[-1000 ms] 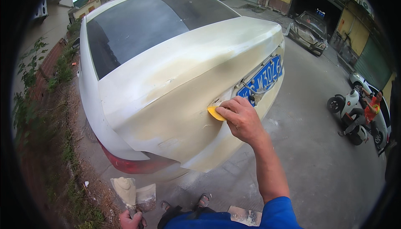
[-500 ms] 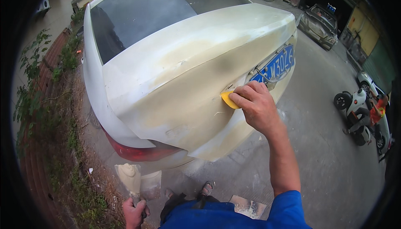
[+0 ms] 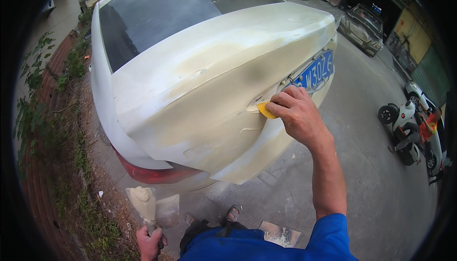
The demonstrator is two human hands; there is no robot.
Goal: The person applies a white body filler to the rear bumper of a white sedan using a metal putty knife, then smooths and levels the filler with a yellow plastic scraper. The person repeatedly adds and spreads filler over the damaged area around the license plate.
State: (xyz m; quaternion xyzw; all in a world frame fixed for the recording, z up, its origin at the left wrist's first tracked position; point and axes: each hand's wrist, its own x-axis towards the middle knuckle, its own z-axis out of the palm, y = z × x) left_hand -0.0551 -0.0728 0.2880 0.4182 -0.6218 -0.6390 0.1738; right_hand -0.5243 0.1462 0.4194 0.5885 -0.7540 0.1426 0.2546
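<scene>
While one right hand (image 3: 297, 115) pinches one yellow spreader (image 3: 264, 111), the left hand (image 3: 150, 242) grips one putty board (image 3: 143, 204).

Our right arm stretches forward and up from the lower edge, bare from the blue sleeve at the shoulder to the wrist, the elbow nearly straight. Our right hand (image 3: 297, 113) is turned knuckles up, with the fingers (image 3: 284, 103) curled and pinched closed, pressing forward to the left. Our left hand (image 3: 148, 242) hangs low near the bottom edge, well apart from the right, closed in a fist with the knuckles facing us. Little of the left forearm shows.
</scene>
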